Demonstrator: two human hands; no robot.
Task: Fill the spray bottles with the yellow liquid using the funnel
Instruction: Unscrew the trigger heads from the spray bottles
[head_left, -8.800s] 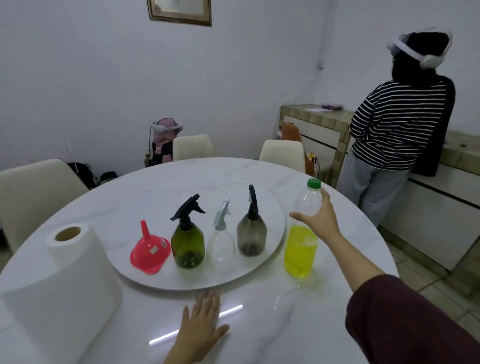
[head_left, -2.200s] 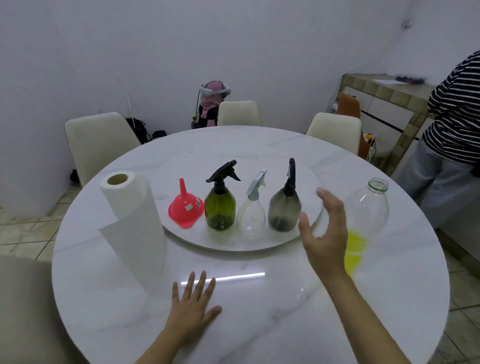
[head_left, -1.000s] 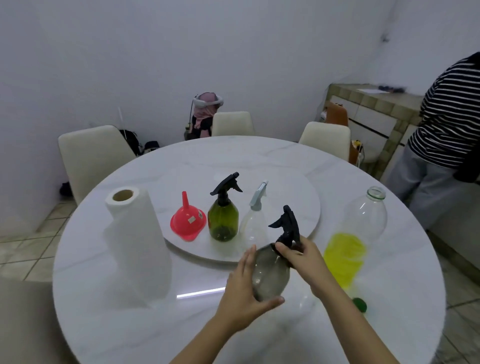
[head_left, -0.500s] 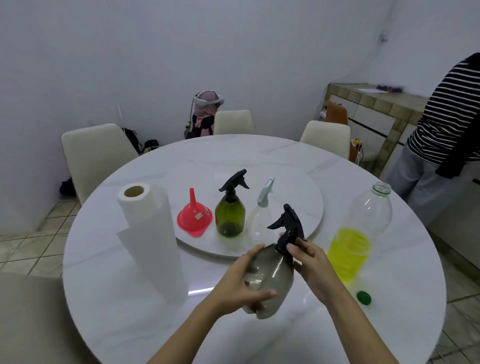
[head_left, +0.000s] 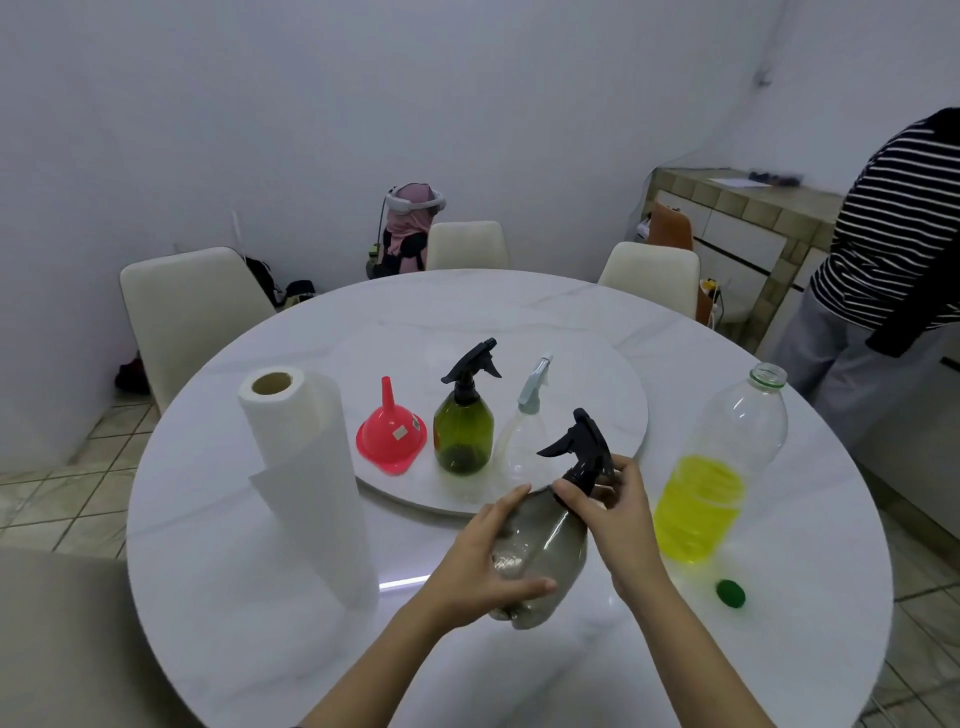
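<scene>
My left hand (head_left: 488, 564) wraps the body of a smoky grey spray bottle (head_left: 545, 558), held tilted above the table. My right hand (head_left: 613, 514) grips the collar under its black trigger head (head_left: 579, 447). On the round turntable (head_left: 597, 384) stand a red funnel (head_left: 390, 439) spout up, a green spray bottle (head_left: 464, 426) and a clear spray bottle (head_left: 525, 441). To the right, an uncapped clear plastic bottle (head_left: 719, 467) holds yellow liquid in its lower half. Its green cap (head_left: 730, 593) lies on the table beside it.
A paper towel roll (head_left: 306, 467) stands at the left of the white marble table (head_left: 260, 623). Cream chairs (head_left: 187, 312) ring the table. A person in a striped top (head_left: 893, 249) stands at a tiled counter at the right. Another person sits by the far wall.
Both hands took the grey spray bottle off the turntable and brought it nearer, tilted. The right hand's fingers have shifted round the collar below the trigger head.
</scene>
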